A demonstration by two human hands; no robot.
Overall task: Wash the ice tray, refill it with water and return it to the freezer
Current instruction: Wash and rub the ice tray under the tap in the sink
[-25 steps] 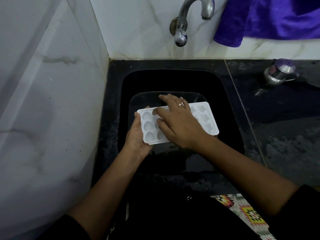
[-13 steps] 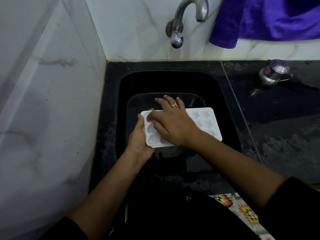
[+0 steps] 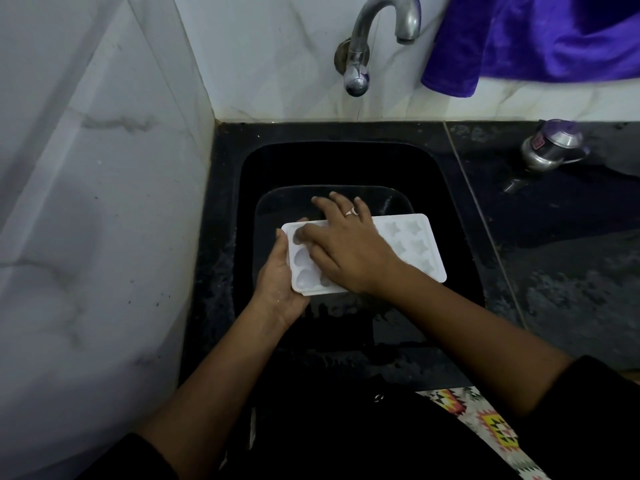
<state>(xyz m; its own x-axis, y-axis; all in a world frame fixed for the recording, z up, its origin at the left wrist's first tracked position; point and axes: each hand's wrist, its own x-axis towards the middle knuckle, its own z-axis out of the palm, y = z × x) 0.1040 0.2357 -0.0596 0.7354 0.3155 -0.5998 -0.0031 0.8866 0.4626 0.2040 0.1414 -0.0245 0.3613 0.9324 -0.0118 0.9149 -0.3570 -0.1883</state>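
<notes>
A white ice tray (image 3: 412, 247) with heart and star shaped cups is held level over the black sink (image 3: 450, 216). My left hand (image 3: 277, 282) grips the tray's left end, thumb on its rim. My right hand (image 3: 346, 244), a ring on one finger, lies flat across the tray's left half with fingers spread over the cups. The star cups on the right half are uncovered. No water runs from the steel tap (image 3: 367, 46) on the back wall above the sink.
A purple cloth (image 3: 540, 39) hangs at the upper right. A small steel pot (image 3: 550, 147) stands on the dark counter (image 3: 571, 271) right of the sink. White marble walls close in the left and back. A patterned cloth (image 3: 485, 420) lies by the counter's near edge.
My right hand has slid a little toward the tray's left end and far edge, its fingers rubbing over the cups. The tray sits slightly lower in the view. My left hand keeps its hold.
</notes>
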